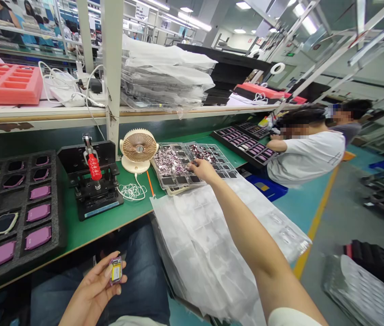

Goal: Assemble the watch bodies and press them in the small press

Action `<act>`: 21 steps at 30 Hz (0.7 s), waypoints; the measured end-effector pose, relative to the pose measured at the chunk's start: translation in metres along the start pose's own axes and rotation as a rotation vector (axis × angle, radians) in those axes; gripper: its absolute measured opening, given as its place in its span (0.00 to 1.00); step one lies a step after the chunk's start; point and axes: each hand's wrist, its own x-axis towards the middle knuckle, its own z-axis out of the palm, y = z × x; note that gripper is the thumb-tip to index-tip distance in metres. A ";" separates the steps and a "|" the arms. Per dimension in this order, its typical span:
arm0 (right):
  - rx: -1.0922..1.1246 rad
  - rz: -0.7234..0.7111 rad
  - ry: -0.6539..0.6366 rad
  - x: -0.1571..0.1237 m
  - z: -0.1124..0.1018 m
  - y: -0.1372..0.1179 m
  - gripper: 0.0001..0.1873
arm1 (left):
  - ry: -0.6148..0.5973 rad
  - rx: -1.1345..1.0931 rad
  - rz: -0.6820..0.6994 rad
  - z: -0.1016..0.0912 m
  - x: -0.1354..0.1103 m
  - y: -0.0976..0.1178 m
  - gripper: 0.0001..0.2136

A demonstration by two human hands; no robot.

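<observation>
My left hand (95, 287) is low over my lap, fingers closed round a small purple watch case (116, 270) with a yellow inside. My right arm stretches far forward. My right hand (203, 170) reaches into clear plastic trays (178, 174) of small shiny purple parts on the green bench, its fingers curled over one compartment. Whether it grips a part is hidden.
A black foam tray (15, 226) with purple cases lies at left. A black press jig (92, 181) with a red handle and a small beige fan (138, 149) stand behind. Stacked empty clear trays (219, 244) lie at right. A co-worker (309, 149) sits beyond.
</observation>
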 end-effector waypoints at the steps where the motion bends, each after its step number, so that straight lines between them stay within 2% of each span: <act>1: 0.000 -0.008 0.002 -0.001 0.001 0.001 0.16 | 0.000 0.001 0.001 -0.001 0.000 -0.001 0.20; 7: -0.050 -0.066 -0.004 -0.007 0.003 0.003 0.17 | 0.011 0.002 -0.006 -0.002 0.002 -0.003 0.21; 15: -0.258 -0.096 0.019 -0.015 0.001 0.007 0.14 | 0.014 -0.005 -0.016 -0.008 0.005 -0.007 0.22; 21: -0.283 -0.107 0.087 -0.016 0.001 0.004 0.19 | -0.006 -0.012 -0.041 -0.009 0.006 -0.009 0.20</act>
